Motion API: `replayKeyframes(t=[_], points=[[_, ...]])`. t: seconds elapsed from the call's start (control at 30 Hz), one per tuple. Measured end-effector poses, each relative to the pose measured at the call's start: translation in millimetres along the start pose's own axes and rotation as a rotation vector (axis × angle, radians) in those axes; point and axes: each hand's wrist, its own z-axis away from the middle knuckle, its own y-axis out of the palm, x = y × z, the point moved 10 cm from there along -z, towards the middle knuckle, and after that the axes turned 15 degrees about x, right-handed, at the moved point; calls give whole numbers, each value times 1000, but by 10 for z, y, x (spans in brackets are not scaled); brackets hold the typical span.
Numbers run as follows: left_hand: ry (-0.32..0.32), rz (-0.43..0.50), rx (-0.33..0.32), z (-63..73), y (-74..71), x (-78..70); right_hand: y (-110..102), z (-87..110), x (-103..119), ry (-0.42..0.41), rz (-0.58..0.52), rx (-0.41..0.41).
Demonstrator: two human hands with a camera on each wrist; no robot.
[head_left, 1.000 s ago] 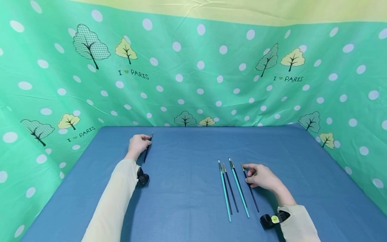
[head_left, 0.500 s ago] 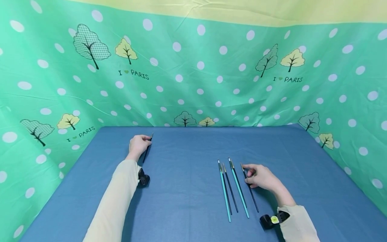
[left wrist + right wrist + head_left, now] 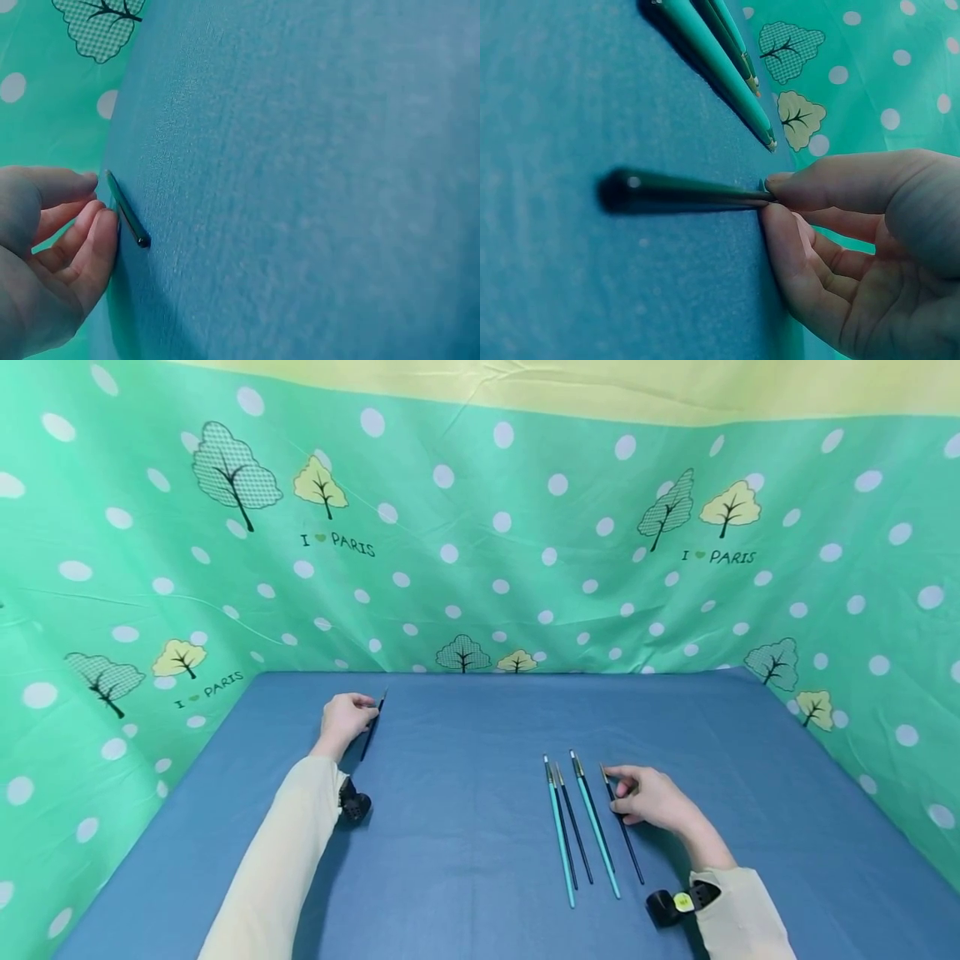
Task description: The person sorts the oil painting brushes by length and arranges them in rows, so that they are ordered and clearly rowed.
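A dark paintbrush (image 3: 368, 741) lies on the blue cloth at the far left. My left hand (image 3: 345, 720) is just beside it, and in the left wrist view thumb and fingertips stand apart, with the brush (image 3: 129, 211) lying beyond them. On the right, my right hand (image 3: 654, 797) pinches another dark paintbrush (image 3: 632, 847) between thumb and index finger near its bristle end. The right wrist view shows its handle (image 3: 682, 193) pointing back toward the camera. Left of this hand lie a teal paintbrush (image 3: 597, 831), a second teal paintbrush (image 3: 562, 839) and several dark ones.
A blue cloth (image 3: 465, 793) covers the table. Behind it and at both sides hangs a green dotted curtain (image 3: 420, 602) printed with trees. Black wrist cameras sit at the left cuff (image 3: 306, 802) and the right cuff (image 3: 738, 902).
The left paintbrush has shifted slightly right relative to my left hand, whose fingers have let go of it. My right hand stays in place. The whole head view has moved a little.
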Motion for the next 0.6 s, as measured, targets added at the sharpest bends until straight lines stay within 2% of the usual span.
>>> replayKeyframes(t=[0.13, 0.43, 0.6], points=[[21, -5, -1, 35, 4, -24, 2, 5, 1, -5, -5, 4], [93, -8, -3, 137, 97, -222, -12, -2, -3, -6, 7, -3], [109, 26, 27, 201, 204, -296, -8, -9, -4, 0, 9, -1]])
